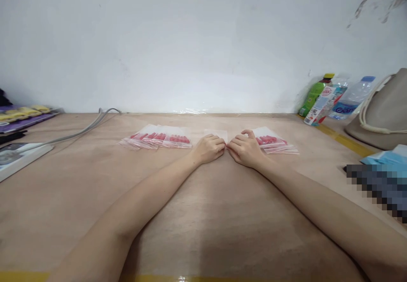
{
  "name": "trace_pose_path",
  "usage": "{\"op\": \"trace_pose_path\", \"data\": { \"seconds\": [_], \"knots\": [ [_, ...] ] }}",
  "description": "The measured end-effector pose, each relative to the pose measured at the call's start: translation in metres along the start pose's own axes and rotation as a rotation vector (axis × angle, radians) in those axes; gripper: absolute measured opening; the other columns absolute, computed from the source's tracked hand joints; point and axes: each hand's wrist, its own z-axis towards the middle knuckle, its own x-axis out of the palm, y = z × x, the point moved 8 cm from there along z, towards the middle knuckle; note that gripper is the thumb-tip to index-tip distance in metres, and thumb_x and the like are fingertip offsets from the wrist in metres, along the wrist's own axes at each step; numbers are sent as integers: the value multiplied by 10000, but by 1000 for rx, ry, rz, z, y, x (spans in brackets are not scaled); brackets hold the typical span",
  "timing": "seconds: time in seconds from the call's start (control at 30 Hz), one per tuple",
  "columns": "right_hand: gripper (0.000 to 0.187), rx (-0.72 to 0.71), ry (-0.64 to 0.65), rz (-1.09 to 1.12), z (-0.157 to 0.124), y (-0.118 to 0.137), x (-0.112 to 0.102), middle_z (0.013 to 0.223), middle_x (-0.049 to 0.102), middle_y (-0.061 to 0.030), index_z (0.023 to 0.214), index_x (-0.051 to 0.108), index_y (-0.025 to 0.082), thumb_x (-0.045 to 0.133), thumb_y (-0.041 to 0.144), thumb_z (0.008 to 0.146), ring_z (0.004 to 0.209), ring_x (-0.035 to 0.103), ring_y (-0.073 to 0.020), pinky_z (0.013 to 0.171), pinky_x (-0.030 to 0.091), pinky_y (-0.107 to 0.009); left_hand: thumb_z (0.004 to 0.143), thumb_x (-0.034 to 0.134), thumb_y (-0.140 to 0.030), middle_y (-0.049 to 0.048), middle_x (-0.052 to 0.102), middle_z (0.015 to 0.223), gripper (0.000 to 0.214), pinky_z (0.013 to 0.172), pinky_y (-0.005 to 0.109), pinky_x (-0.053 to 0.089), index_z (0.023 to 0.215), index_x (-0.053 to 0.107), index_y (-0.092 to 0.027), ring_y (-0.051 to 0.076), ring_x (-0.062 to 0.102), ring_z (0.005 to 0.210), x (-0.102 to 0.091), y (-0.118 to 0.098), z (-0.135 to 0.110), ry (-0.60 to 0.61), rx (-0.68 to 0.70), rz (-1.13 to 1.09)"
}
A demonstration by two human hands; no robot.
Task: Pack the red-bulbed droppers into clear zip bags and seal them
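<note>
In the middle of the table, my left hand [210, 148] and my right hand [245, 148] meet almost fingertip to fingertip. Both have their fingers closed on the near edge of a small clear plastic bag [222, 133]; most of it is hidden behind my knuckles. Left of my left hand lies an overlapping row of flat plastic bags [174, 138] with small red pieces inside. Another stack of such bags [270, 140] lies just right of my right hand, partly covered by it. What the red pieces are, I cannot make out.
A grey cable [76, 132] runs to a white box-like object [28, 157] at left, near yellow items on a purple sheet [25, 121]. At right stand a green bottle [314, 95], a carton [321, 106], a water bottle [354, 99] and a beige bag [383, 108]. A white wall [190, 44] rises behind.
</note>
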Motion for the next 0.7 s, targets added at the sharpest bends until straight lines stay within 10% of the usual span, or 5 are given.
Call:
{"op": "trace_pose_path", "data": {
  "seconds": [0.7],
  "knots": [
    [220,-10,-71,-16,1,0,-6,629,620,-1,713,589,153,441,188,872,634,501,-111,818,255,-339,846,462,-175,38,680,805,189,661,283,469,771,634,-149,157,615,715,-7,-3,-3,-144,46,35]
  ]
}}
